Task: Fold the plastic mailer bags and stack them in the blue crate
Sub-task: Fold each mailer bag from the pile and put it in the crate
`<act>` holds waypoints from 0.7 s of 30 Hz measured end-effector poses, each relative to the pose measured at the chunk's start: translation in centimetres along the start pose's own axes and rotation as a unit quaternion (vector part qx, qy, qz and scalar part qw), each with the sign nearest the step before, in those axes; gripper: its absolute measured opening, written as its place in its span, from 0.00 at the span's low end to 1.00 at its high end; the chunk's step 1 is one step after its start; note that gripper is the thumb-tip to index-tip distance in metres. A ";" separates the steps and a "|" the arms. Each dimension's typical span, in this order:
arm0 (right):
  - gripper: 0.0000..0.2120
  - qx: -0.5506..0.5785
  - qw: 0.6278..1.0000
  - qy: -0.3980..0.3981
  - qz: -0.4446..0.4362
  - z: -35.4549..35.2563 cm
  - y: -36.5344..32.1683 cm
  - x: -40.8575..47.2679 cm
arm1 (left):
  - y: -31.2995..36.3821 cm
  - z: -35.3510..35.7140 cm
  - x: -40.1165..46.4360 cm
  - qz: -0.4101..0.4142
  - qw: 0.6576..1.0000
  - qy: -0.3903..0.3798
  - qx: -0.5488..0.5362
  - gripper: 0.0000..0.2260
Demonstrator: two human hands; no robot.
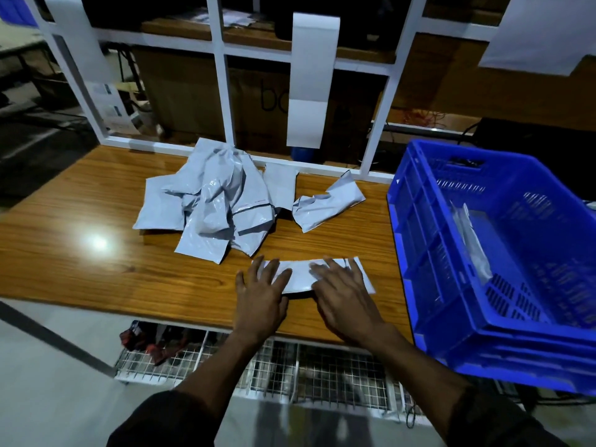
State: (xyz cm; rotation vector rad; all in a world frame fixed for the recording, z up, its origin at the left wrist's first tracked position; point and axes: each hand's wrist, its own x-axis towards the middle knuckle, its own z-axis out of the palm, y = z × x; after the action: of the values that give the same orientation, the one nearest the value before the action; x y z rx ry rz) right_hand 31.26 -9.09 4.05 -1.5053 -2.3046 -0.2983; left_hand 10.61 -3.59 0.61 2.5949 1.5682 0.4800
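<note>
Both my left hand [261, 295] and right hand [342, 296] flat, fingers spread, gripping nothing | pressing folded bag [300, 277] | crease firmly, edges square, before crate [419, 240]

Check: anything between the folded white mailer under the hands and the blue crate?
Nothing visible. The folded white plastic mailer lies flat under both hands, left hand and right hand; only bare wooden tabletop separates it from the blue plastic crate, whose near wall must be cleared.
</note>
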 end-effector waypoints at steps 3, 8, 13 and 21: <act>0.08 -0.053 0.988 -0.018 -0.144 -1.2 -0.7 -0.8 | 0.0 0.0 0.0 -0.013 1.000 0.011 -0.016 0.28; 0.02 -0.169 0.957 -0.124 -0.201 -1.7 -0.9 0.1 | -0.5 0.5 0.1 0.008 0.998 0.027 -0.058 0.30; 0.05 -0.135 0.963 -0.165 -0.162 -2.8 -1.3 2.8 | -1.0 0.6 0.3 -0.002 0.978 0.113 -0.178 0.31; 0.16 0.014 0.995 -0.093 0.031 -10.2 2.9 6.1 | 0.7 0.2 0.8 -0.078 0.990 0.044 -0.110 0.39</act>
State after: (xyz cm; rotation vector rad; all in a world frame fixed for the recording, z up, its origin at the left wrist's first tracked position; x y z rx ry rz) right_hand 33.67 -6.58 15.77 -1.6504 -2.3851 -0.1115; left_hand 11.63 -3.25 0.76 2.2989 1.6250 0.7175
